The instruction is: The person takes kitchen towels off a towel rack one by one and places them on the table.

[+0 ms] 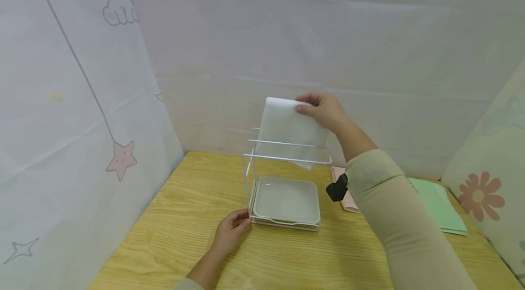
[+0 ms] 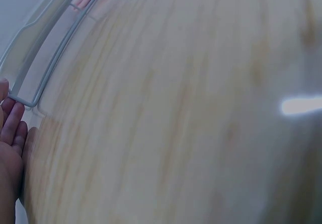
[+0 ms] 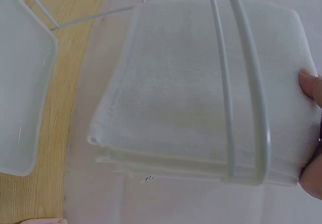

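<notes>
A white wire rack (image 1: 288, 159) with raised bars stands on the table, a pale tray (image 1: 287, 201) in its base. My right hand (image 1: 326, 110) holds a folded white towel (image 1: 287, 121) by its upper edge, thumb on the near face. The towel hangs upright behind the two nearer bars (image 3: 224, 83), its lower edge well above the tray. In the right wrist view, its folded layers and a small printed label (image 3: 149, 178) show. My left hand (image 1: 230, 233) pinches the rack's near left base corner, also seen in the left wrist view, where the fingers (image 2: 12, 126) meet the wire.
Right of the rack lies a folded pink cloth (image 1: 350, 201), partly hidden by my right sleeve and a black object (image 1: 337, 188) at it. Farther right is a folded green cloth (image 1: 440, 205). A pale fabric backdrop (image 1: 229, 53) rises behind the wooden table (image 1: 180, 208).
</notes>
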### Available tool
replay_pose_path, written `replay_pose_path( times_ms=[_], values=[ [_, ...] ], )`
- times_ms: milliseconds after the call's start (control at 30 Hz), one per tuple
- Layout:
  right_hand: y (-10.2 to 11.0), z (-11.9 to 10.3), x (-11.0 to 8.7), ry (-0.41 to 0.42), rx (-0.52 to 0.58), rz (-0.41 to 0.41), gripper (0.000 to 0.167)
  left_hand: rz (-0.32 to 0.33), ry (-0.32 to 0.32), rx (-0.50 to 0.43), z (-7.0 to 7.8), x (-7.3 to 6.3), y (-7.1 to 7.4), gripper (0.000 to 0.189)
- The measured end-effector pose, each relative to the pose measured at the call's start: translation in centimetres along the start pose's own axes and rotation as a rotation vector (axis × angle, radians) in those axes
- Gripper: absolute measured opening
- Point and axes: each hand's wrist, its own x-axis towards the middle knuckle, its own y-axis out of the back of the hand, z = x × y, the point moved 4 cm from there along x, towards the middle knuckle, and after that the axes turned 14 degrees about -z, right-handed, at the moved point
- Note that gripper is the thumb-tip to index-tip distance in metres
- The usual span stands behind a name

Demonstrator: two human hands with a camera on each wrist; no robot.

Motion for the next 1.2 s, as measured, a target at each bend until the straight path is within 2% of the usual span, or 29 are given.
replay_pose_path(
  times_ms=[567, 867, 1200],
  values=[
    [2.5, -2.9, -1.3, 0.035, -0.027, 0.063, 0.036, 0.026, -0.027, -0.030, 0.3, 0.1, -0.4, 0.026],
    [3.6, -3.8, -2.0, 0.041, -0.005, 0.088, 0.037, 0.016, -0.032, -0.003, 0.0, 0.2, -0.5, 0.028],
    [5.3, -5.2, -3.0, 0.040, 0.028, 0.129, 0.038, 0.016, -0.025, -0.015, 0.1, 0.3, -0.6, 0.028]
  ],
)
